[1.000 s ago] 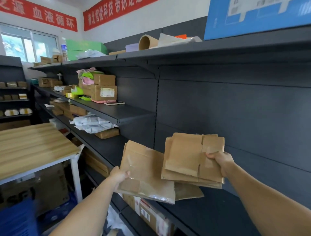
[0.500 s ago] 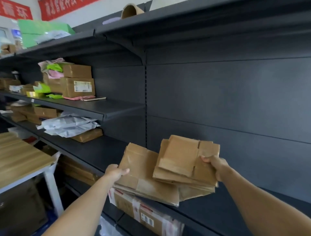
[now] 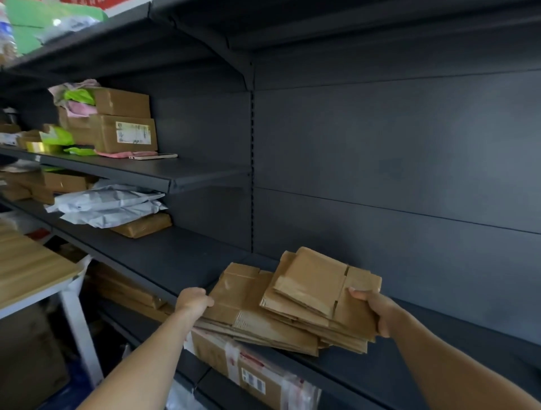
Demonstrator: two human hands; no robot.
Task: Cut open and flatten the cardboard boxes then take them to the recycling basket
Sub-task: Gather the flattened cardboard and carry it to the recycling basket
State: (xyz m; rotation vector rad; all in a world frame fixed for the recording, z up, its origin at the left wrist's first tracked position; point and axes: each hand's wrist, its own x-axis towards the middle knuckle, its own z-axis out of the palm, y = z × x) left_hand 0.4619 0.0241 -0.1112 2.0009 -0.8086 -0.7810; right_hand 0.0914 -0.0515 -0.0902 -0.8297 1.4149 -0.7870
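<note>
At the shelf [image 3: 181, 257], left hand [image 3: 193, 301] and right hand [image 3: 377, 311] grip flattened boxes [image 3: 248, 298] (1 stack).

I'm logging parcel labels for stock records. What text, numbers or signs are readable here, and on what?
Nothing reads clearly.
White label on the upper-shelf box: blurred print.
Barcode label on the lower-shelf box: too small, blurred.
Red banner at top edge: cut off.
No print shows on the flattened cardboard.
</note>
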